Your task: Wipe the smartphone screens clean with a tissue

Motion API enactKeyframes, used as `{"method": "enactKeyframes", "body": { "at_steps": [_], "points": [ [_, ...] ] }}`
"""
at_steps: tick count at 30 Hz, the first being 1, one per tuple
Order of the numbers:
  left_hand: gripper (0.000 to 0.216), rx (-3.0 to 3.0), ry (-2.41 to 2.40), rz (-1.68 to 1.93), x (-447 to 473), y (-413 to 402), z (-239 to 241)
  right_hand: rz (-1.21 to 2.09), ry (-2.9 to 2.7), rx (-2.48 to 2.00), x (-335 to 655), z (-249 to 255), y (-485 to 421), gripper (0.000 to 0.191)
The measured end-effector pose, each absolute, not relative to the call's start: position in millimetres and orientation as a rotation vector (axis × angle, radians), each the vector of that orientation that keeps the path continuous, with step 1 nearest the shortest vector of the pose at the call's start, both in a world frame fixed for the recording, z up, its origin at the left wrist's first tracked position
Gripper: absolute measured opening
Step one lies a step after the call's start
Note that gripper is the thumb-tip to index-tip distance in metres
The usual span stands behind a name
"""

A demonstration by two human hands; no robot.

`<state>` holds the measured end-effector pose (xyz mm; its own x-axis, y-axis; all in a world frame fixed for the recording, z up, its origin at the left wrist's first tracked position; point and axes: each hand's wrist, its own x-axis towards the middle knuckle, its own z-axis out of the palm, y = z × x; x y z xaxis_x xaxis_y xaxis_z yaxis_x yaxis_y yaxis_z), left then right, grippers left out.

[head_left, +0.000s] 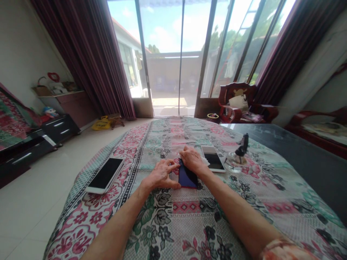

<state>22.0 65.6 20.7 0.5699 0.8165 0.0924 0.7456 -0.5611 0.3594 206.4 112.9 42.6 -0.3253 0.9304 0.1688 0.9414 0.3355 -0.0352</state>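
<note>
A phone (188, 177) with a dark bluish face and a reddish lower edge lies flat on the tablecloth in front of me. My left hand (162, 174) holds it along its left side, the index finger near the upper part and the thumb at the lower left corner. Over the phone's upper end, my right hand (191, 159) presses down with its fingers bent round a white tissue (205, 161). Most of the tissue is hidden under that hand; a corner sticks out on the right.
A white phone (105, 176) lies at the left, and another white phone (213, 159) is just right of my right hand. Beyond it stands a clear spray bottle (237, 160) with a black nozzle. A patterned cloth (187, 224) covers the round table. A wooden chair (238, 103) stands behind.
</note>
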Motion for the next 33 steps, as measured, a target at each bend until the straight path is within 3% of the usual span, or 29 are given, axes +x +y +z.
{"method": "enactKeyframes", "body": {
  "at_steps": [11,25,33],
  "points": [
    [0.079,2.552,1.292,0.370,23,66,21,-0.148,-2.375,-1.834,233,52,106,0.034],
    [0.081,2.540,1.324,0.342,23,67,17,-0.138,-2.531,-1.557,245,39,35,0.028],
    [0.080,2.541,1.306,0.372,23,64,21,-0.177,-2.421,-1.729,245,41,71,0.033]
  ]
}}
